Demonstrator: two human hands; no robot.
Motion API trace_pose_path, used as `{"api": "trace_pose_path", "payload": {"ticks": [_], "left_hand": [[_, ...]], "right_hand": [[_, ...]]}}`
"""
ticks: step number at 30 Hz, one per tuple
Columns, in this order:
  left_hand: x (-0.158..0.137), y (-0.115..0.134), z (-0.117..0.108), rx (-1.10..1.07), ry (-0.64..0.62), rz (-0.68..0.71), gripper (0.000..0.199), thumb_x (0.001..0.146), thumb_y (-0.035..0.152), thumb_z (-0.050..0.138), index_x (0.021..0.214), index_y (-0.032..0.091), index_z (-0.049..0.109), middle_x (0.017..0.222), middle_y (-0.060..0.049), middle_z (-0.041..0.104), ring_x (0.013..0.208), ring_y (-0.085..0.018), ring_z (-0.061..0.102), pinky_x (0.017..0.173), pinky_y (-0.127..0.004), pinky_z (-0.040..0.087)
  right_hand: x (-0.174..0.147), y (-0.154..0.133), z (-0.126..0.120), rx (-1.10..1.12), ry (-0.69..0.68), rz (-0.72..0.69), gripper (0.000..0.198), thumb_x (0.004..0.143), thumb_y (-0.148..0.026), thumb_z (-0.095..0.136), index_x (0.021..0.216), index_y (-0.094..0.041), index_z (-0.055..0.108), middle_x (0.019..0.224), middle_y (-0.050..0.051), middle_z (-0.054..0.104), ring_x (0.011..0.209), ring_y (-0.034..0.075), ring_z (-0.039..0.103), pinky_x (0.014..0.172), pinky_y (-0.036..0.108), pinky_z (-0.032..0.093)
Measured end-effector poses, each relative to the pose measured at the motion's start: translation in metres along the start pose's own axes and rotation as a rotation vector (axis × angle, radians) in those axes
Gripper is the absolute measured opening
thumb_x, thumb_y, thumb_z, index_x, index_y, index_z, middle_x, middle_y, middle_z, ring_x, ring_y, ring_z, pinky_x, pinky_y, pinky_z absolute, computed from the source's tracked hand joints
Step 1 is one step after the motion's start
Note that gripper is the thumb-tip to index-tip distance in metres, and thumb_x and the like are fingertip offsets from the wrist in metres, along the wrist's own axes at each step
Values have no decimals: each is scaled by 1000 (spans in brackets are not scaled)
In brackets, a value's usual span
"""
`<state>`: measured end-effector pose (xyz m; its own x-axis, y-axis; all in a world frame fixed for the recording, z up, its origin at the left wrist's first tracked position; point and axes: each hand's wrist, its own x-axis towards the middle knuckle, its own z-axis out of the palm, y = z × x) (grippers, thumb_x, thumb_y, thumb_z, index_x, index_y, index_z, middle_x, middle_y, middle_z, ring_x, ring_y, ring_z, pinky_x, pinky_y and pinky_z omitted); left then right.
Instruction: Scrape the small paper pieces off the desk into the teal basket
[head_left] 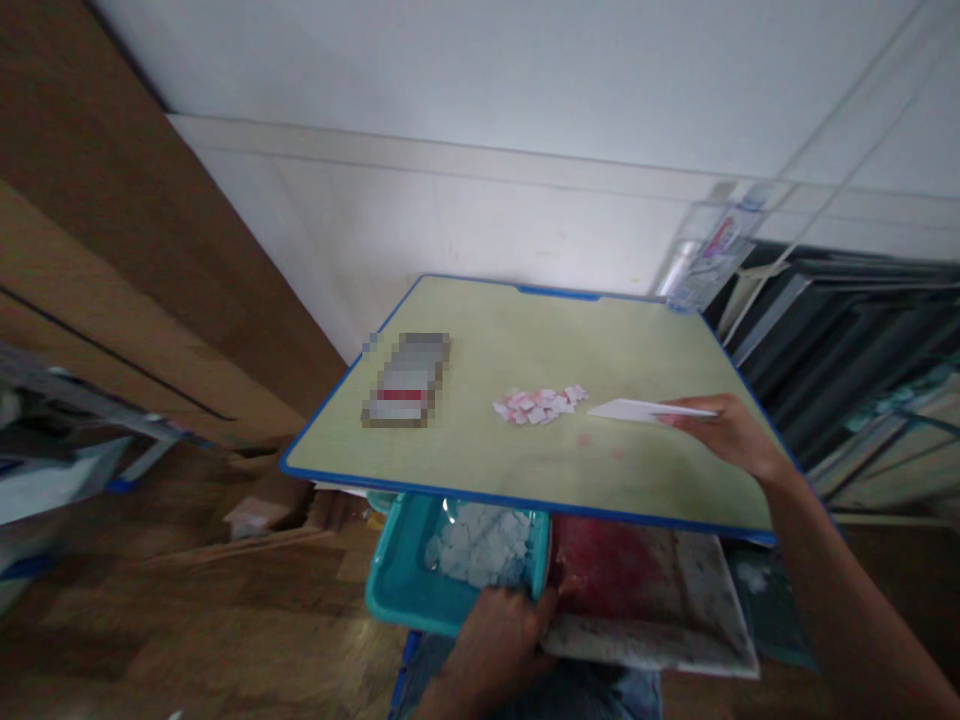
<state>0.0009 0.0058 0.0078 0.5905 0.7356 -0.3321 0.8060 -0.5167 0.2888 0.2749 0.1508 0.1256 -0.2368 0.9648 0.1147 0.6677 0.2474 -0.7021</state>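
My right hand [716,430] pinches a thin flat white card [630,409], held nearly edge-on low over the right part of the pale yellow table [465,460]. Just left of the card's tip lies a loose heap of small white and pinkish pieces [541,405]. Lower down, my left hand [501,640] is closed at the front right corner of a teal basin [390,590], beside a stained tray [645,645]. Its fingers are partly hidden, and whether they grip the basin or the tray I cannot make out. Inside the basin are many white flakes [480,545].
A blurred-out flat object [409,380] lies on the table's left side. At the back right corner stands a clear plastic bottle [712,255]. Dark panels [847,320] lean beyond the right edge. A white wall [487,220] rises behind the table; cardboard [277,510] is on the floor.
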Motion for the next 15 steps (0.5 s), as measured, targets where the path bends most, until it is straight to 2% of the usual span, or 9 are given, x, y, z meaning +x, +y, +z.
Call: {"api": "trace_pose_path", "payload": {"ticks": [4, 8, 11, 15], "left_hand": [[1, 0, -3, 14, -26, 13, 59, 76, 37, 47, 127, 22, 22, 82, -9, 58, 75, -27, 53, 62, -36, 40], [0, 0, -9, -3, -69, 10, 46, 79, 35, 42, 121, 20, 32, 83, -10, 57, 76, -26, 53, 62, -35, 40], [0, 1, -10, -1, -76, -11, 47, 77, 34, 45, 120, 21, 34, 82, -10, 57, 75, -26, 53, 62, -35, 40], [1, 1, -9, 13, -58, -9, 57, 74, 33, 49, 125, 23, 26, 82, -9, 57, 74, -27, 53, 61, -36, 40]], "right_hand": [[14, 2, 8, 64, -157, -38, 37, 69, -42, 53, 86, -11, 65, 85, 9, 67, 75, 23, 61, 63, 31, 46], [16, -5, 6, 134, -337, -55, 36, 69, -40, 54, 91, -13, 65, 89, 8, 66, 78, 22, 60, 66, 29, 46], [8, -9, -1, 155, -375, -35, 35, 68, -38, 56, 89, -12, 66, 84, 8, 67, 72, 22, 61, 62, 27, 45], [-10, -12, -9, 129, -407, 1, 33, 70, -36, 52, 88, -12, 66, 80, 8, 67, 66, 20, 60, 56, 23, 43]]}}
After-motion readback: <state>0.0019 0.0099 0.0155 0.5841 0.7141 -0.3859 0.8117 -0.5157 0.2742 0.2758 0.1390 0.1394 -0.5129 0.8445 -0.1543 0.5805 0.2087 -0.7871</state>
